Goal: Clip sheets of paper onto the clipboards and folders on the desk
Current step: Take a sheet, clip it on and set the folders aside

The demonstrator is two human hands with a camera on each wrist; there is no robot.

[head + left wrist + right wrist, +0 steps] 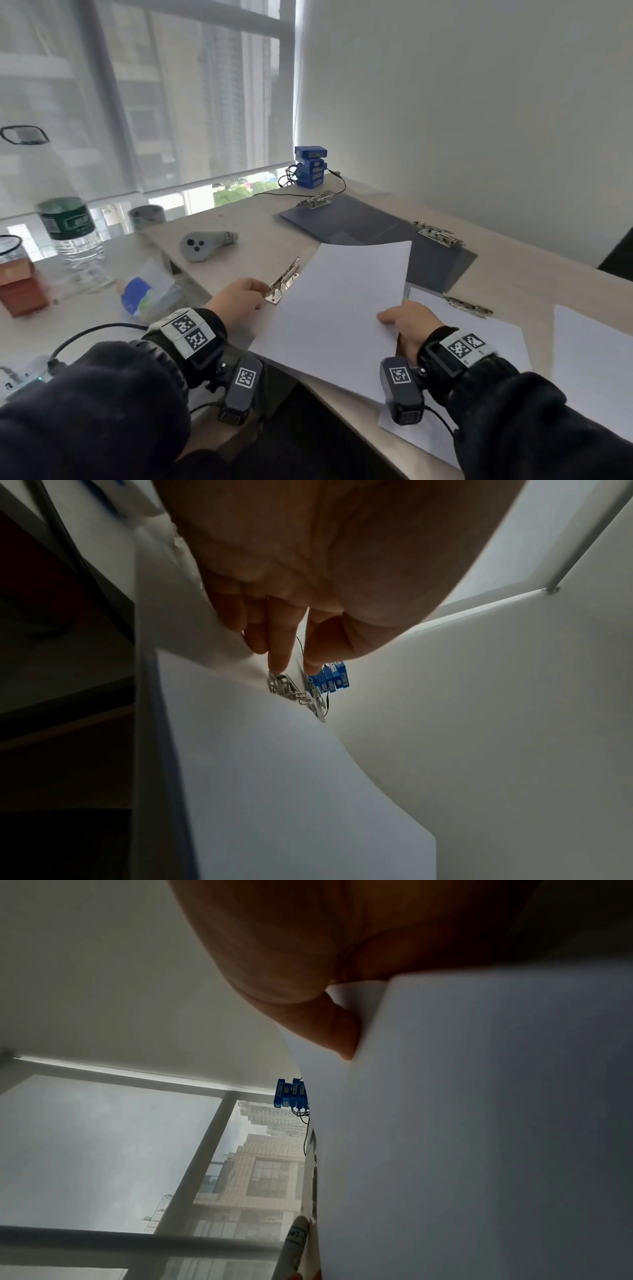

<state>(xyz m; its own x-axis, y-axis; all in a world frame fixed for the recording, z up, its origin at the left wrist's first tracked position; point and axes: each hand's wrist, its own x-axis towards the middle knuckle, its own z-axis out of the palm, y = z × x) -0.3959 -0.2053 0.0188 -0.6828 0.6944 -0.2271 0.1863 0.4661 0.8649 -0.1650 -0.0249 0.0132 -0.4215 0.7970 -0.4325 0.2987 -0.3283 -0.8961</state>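
Note:
A white sheet of paper (342, 308) hangs tilted over the desk's near edge, hiding most of the board under it. My right hand (387, 318) pinches the sheet's right edge, thumb (339, 1039) on top. My left hand (263, 291) is at the sheet's left side, where forefinger (279, 658) and thumb pinch the near end of a raised metal clip (284, 279) (287, 689). Two dark grey folders (376, 222) lie further back, each with a metal clip (315, 200). To the right lies a clipboard with paper under its clip (469, 306).
A loose sheet (592, 359) lies at the far right. A stack of blue boxes (310, 166) with cables sits at the back corner. On the left are a grey controller (205, 245), a water bottle (68, 233), a tape roll (147, 216), a brown box (17, 287) and a packet (147, 294).

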